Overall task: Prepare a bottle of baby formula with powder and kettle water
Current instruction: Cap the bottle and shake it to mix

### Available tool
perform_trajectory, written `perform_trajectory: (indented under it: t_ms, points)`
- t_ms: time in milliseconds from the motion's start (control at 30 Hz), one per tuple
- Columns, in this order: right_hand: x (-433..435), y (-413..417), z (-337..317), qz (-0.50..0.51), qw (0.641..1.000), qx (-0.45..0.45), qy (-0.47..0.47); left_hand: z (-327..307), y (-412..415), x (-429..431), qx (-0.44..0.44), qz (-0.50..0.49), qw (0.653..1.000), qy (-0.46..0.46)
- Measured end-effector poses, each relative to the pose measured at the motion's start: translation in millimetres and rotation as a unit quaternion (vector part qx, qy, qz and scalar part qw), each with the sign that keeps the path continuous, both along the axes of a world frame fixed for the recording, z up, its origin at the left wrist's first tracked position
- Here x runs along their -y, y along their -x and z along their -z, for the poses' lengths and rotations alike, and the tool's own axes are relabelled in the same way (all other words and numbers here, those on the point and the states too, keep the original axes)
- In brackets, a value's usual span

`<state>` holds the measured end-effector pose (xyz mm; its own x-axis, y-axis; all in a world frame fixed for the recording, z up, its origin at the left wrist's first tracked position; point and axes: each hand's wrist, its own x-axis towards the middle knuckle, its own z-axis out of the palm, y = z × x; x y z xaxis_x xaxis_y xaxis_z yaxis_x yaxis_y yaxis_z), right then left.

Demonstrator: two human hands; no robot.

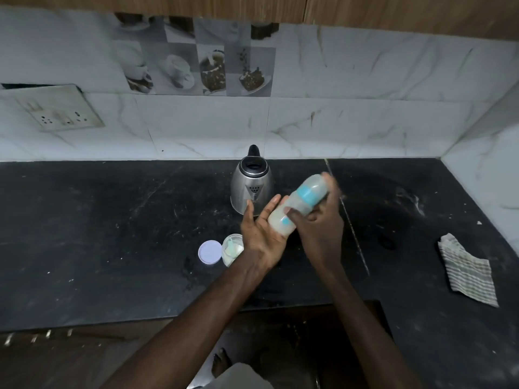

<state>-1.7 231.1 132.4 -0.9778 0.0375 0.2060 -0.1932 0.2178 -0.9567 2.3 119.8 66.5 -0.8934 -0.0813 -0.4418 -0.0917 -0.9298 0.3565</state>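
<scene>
Between both hands, baby bottle [297,204] w/ milky liquid, print blurred: right hand [320,234] curled round it, left hand [261,234] straight-fingered against its base. Left of those fingers [271,207], open powder jar [235,235] w/ scoop [230,246], lid [209,252] beside.

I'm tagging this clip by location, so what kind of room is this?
Probably a home kitchen: a black stone counter backed by marbled wall tiles, a steel kettle standing on it, and a baby bottle held over it.
</scene>
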Motion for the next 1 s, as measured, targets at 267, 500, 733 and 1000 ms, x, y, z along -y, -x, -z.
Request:
perform_trajectory:
  t_ms: [267, 500, 733, 1000]
  points:
    - [5, 2, -3, -0.013, 0.999, -0.036, 0.002, 2, 0, 1, 0.018, 0.006, 1.0, 0.011]
    - [14, -5, -1, -0.003, 0.999, -0.036, 0.007, 3, 0, 12, 0.01, 0.008, 1.0, 0.007]
    - [13, 8, 5, -0.03, 0.997, -0.048, -0.047, 12, -11, 19, -0.005, 0.023, 0.999, 0.023]
    - [26, 0, 13, -0.016, 0.999, -0.007, -0.035, 8, -8, 30, 0.013, 0.016, 1.0, 0.011]
